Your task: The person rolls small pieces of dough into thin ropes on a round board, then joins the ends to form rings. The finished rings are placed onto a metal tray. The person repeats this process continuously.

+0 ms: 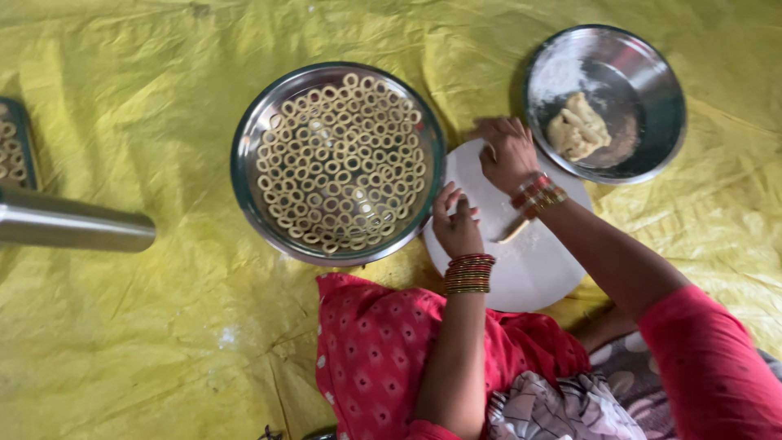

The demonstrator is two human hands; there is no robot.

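- Dough work sits on a yellow sheet [163,326] spread over the floor, which carries everything in view.
- Large steel plate [248,200], left of the board, is packed nearly edge to edge with small dough rings [342,163] laid in a single layer; judging by how little bare metal shows, most of the shaping looks done.
- White round board [529,269] lies between the plate and the person's lap, dusted with flour; its edge lies under or against the plate's rim.
- Steel bowl [643,90] stands at the upper right, just beyond the board, with a small dough lump [578,126] and a smear of flour inside, so a modest amount seems left to form.
- Steel cylinder [73,224] lies on its side at the far left, well apart from the hands.
- A second tray [18,143] of rings peeks in at the left edge.
- Right hand [507,151] presses palm-down with fingers spread on the board's far edge, near the bowl.
- Left hand [456,224] rests on the board beside the plate's rim, fingers bunched narrow; whether it pinches a bit of dough I cannot tell.
- A thin dough strip [513,231] lies on the board between the two wrists.
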